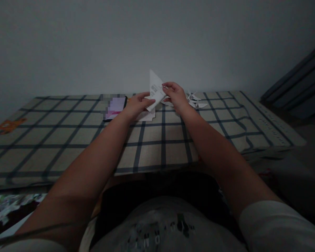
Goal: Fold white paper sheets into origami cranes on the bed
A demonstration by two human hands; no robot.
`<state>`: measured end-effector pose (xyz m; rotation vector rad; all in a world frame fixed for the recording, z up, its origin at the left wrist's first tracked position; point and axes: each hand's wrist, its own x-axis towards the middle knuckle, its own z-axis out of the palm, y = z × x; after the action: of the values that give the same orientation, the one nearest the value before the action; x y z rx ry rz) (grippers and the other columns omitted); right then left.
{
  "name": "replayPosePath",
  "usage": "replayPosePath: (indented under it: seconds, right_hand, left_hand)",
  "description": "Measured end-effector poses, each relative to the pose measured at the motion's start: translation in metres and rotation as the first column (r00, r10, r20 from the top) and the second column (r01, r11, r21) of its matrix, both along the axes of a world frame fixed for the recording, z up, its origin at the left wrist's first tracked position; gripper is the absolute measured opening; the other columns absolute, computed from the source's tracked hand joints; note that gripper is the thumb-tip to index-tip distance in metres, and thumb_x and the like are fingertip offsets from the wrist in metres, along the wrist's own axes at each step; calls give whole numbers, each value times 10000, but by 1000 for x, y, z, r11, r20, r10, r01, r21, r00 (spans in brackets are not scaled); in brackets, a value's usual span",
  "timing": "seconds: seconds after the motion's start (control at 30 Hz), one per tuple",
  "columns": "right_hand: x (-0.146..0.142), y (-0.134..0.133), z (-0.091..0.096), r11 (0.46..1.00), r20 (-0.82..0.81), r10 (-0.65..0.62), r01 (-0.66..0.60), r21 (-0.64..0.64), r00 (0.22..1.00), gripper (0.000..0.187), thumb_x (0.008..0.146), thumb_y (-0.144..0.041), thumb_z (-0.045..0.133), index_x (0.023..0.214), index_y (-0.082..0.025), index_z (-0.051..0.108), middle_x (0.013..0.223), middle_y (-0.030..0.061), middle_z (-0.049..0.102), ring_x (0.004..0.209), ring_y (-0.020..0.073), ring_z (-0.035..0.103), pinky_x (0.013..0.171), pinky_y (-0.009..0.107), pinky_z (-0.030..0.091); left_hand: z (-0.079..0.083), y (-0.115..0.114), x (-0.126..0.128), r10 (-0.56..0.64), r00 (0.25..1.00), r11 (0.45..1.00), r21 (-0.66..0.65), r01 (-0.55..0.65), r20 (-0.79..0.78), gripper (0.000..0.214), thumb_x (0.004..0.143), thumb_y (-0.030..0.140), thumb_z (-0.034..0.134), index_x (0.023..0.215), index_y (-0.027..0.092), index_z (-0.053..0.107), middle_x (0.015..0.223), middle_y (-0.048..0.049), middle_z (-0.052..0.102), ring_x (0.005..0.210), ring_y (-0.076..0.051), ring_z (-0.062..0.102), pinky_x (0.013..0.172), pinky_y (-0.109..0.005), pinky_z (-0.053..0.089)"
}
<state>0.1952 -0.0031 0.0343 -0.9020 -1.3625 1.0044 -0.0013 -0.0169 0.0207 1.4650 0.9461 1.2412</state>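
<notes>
Folded paper point(155, 85) over the table point(152, 154): up in both hands around the middle of the far side, with the pale wall point(157, 42) behind it. Looks lifted clear of the checked cloth, but hard to swear to that in this light.
White folded pieces point(196, 105): spiky little pile lying just past the right hand point(176, 95), partly hidden by it.
Right hand: thumb and index nearly closed, pinching the right edge; the other fingers curl loosely.
Left hand point(138, 104): thumb and fingers nearly together, paper between them at the lower left.
Paper body: printed, probably super light, crisp along folds but floppy across flat bits. Doesn't look slippery; I'd guess it creases or tears easily.
Edges: best spot to grab imo, flat fingertip pinch where layers stack.
Top point: sticks up free, likely bends first, so I'd avoid squeezing it.
</notes>
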Motion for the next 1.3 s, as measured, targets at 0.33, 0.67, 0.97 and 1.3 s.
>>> replayPosePath:
  seconds: [0.33,0.67,0.97,1.3]
  right_hand:
    - [1,0,0,1000,14,-2,2,-3,1000,338,914,-548,679,1052,-244,626,987,19,680,895,138,673,675,217,556]
    - [0,-4,-1,980,1,161,-160,-123,987,411,933,-547,694,1201,-239,651,1049,41,740,814,104,701,618,175,533]
    - [-1,-2,-8,978,57,198,-193,-76,979,245,909,-434,741,896,-194,698,878,13,720,752,99,667,589,168,507]
    - [0,0,-8,983,122,179,-173,-57,976,223,948,-379,707,827,-195,677,778,2,661,725,117,629,656,218,523]
  left_hand:
    - [4,-11,2,29,998,999,-30,-31,-59,275,626,345,885,762,150,748,696,-38,718,573,-124,603,543,-231,468]
    - [-4,10,-2,86,988,996,0,-87,131,278,692,352,851,681,177,636,680,-8,660,574,-108,601,536,-206,491]
    - [-8,6,-1,27,997,999,-41,-24,67,333,694,443,880,776,156,731,758,-46,740,630,-131,663,597,-235,541]
    - [-9,3,3,-17,998,996,-84,22,55,355,740,474,867,728,160,702,726,-69,740,608,-143,669,592,-267,574]
